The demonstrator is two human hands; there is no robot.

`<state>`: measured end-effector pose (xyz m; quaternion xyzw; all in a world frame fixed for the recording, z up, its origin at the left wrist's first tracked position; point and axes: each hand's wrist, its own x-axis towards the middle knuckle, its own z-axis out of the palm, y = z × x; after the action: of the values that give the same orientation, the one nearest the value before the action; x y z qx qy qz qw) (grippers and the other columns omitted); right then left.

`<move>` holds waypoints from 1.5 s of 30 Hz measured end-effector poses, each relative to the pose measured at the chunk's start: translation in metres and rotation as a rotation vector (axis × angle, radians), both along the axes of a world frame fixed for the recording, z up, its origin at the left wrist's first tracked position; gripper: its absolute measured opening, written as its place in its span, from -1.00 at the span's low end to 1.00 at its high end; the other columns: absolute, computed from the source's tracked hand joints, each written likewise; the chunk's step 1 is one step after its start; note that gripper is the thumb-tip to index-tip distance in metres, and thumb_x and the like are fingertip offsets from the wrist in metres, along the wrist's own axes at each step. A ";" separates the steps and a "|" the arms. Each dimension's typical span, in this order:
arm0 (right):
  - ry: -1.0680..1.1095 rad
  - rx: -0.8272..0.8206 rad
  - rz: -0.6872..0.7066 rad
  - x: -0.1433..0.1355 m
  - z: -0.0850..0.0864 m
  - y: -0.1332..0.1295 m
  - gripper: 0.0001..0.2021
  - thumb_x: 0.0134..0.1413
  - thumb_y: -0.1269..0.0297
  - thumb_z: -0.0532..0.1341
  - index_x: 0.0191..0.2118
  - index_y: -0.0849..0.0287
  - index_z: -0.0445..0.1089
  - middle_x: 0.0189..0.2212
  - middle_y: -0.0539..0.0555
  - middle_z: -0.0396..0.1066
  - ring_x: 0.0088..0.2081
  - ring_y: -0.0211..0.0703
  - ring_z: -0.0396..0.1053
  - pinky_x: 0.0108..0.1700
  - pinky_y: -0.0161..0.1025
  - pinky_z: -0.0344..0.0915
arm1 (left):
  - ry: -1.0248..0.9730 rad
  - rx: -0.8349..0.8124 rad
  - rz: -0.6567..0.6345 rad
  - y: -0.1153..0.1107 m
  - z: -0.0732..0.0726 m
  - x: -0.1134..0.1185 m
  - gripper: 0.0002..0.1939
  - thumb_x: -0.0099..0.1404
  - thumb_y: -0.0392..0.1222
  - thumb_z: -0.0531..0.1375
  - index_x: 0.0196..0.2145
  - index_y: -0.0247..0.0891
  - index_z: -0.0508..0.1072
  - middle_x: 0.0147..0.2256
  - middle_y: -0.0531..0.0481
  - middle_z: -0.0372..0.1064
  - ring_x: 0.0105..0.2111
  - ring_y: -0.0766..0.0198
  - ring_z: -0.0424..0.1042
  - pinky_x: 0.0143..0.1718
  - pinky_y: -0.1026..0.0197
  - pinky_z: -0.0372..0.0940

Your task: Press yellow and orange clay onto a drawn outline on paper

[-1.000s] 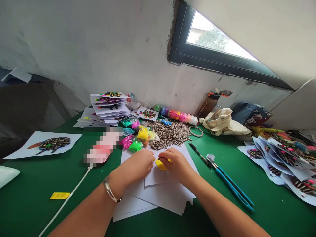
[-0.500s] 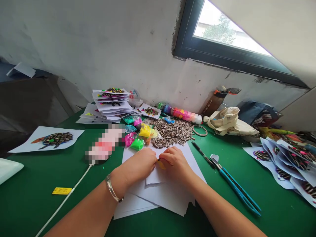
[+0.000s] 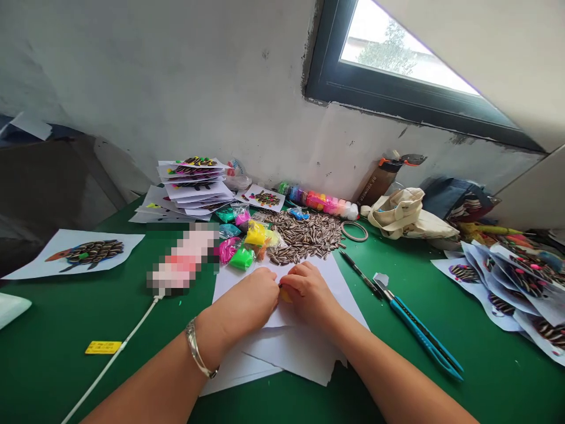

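My left hand (image 3: 253, 294), a silver bangle on its wrist, is closed over white paper (image 3: 304, 347), its fingertips hidden from view. Close beside it, my right hand (image 3: 309, 291) has bent fingers pinched together. A small dark bit shows between the two hands, too small to name. Under the right fingers lies a flat yellow-orange piece (image 3: 286, 295), mostly covered. Just beyond the hands spreads a heap of striped sunflower seeds (image 3: 306, 235), with bags of coloured clay (image 3: 242, 258) to its left.
At right lie a black pen (image 3: 356, 272), blue tweezers (image 3: 426, 338) and a tape ring (image 3: 354, 231). Finished seed pictures form stacks at back left (image 3: 194, 188) and far right (image 3: 525, 288). A bottle (image 3: 375, 182) and cloth bag (image 3: 401, 212) stand by the wall.
The view has shifted slightly, so most things sit a little further left. Both hands stay together over the paper, with only slight finger movement.
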<state>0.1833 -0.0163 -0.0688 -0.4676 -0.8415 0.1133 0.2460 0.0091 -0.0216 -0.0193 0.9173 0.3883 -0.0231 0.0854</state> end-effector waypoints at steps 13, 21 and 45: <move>-0.025 0.005 -0.152 0.019 0.027 0.015 -0.81 0.23 0.40 0.22 -0.29 0.07 0.59 -0.34 0.04 0.54 -0.26 -0.16 0.39 -0.16 -0.24 0.20 | 0.006 0.033 -0.012 -0.001 -0.005 -0.002 -0.73 0.35 -0.38 0.05 -0.34 -0.35 0.56 -0.29 -0.20 0.45 -0.24 0.09 0.41 -0.19 0.12 0.30; -0.354 -0.005 -0.129 -0.018 0.044 0.037 -0.72 0.24 0.40 0.16 -0.47 0.11 0.51 -0.43 0.04 0.49 -0.31 -0.18 0.34 -0.27 -0.27 0.06 | -0.066 -0.014 0.027 -0.001 -0.006 0.000 -0.71 0.31 -0.47 0.04 -0.19 -0.37 0.54 -0.18 -0.22 0.49 -0.21 0.08 0.44 -0.18 0.12 0.33; 0.095 -0.072 -0.170 0.011 0.040 0.009 -0.76 0.19 0.46 0.12 -0.24 0.11 0.55 -0.30 0.06 0.52 -0.26 -0.17 0.43 -0.19 -0.29 0.27 | -0.004 -0.139 0.060 -0.001 0.015 -0.006 -0.73 0.39 -0.35 0.03 -0.32 -0.34 0.52 -0.23 -0.18 0.45 -0.26 0.10 0.42 -0.25 0.13 0.27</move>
<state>0.1947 -0.0075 -0.0292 -0.5402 -0.7814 0.1442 0.2771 0.0035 -0.0223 -0.0042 0.8972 0.4127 -0.0454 0.1505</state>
